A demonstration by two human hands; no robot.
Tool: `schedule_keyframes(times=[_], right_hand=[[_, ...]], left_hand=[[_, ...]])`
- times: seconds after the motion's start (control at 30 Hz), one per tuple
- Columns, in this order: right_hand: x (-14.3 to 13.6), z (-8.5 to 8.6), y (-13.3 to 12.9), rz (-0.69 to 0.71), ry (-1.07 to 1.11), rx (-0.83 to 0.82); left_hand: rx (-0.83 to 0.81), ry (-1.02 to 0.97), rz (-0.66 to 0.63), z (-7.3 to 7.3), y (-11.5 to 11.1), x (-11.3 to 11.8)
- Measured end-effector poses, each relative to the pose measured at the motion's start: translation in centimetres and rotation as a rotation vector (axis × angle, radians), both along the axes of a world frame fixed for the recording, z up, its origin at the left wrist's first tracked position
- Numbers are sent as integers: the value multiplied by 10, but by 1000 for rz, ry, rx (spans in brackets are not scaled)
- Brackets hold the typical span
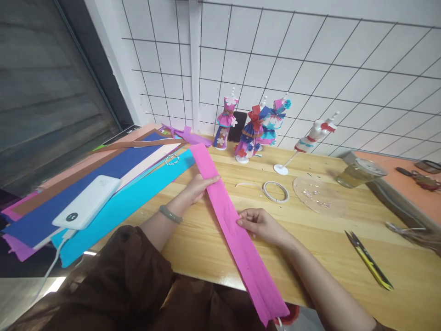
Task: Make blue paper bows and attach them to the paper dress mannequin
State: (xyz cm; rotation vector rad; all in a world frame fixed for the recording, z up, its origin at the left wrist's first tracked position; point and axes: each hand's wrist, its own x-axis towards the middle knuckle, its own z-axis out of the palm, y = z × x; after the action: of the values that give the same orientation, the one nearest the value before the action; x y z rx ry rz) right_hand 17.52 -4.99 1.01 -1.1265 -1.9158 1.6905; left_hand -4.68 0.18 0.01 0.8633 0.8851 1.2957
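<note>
A long strip of pink crepe paper point(229, 216) lies diagonally across the wooden table point(330, 239), its near end hanging over the front edge. My left hand point(200, 186) pinches the strip's left edge near its far part. On the right edge, closer to me, my right hand point(260, 224) grips the strip with thumb and fingers. A green bangle sits on my left wrist.
Stacked coloured paper sheets point(113, 202) with a white power bank point(86, 202) lie left. Dressed mannequin figures point(253, 131) and a bare one point(315, 135) stand at the back by a phone. A tape roll point(275, 191), clear plate point(319, 195), glass jar point(358, 171) and snips point(368, 259) lie right.
</note>
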Motion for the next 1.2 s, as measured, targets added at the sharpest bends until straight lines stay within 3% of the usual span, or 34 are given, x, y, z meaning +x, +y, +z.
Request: schedule_keyframes(times=[0.13, 0.37, 0.5, 0.57, 0.7, 0.77, 1.2], right_hand=[[0, 2, 1, -46, 42, -29], [1, 2, 0, 17, 18, -96], [3, -3, 2, -29, 41, -97], [3, -4, 3, -63, 55, -87], [2, -3, 5, -113, 67, -94], [1, -2, 5, -123, 75, -105], [16, -4, 17, -192, 36, -37]], left_hand=[[13, 39, 6, 0, -1, 1], [37, 94, 179, -12, 11, -6], [50, 64, 213, -9, 12, -7], [31, 12, 143, -5, 8, -5], [-64, 3, -117, 0, -2, 3], [-87, 21, -150, 0, -4, 5], [23, 70, 333, -8, 18, -16]])
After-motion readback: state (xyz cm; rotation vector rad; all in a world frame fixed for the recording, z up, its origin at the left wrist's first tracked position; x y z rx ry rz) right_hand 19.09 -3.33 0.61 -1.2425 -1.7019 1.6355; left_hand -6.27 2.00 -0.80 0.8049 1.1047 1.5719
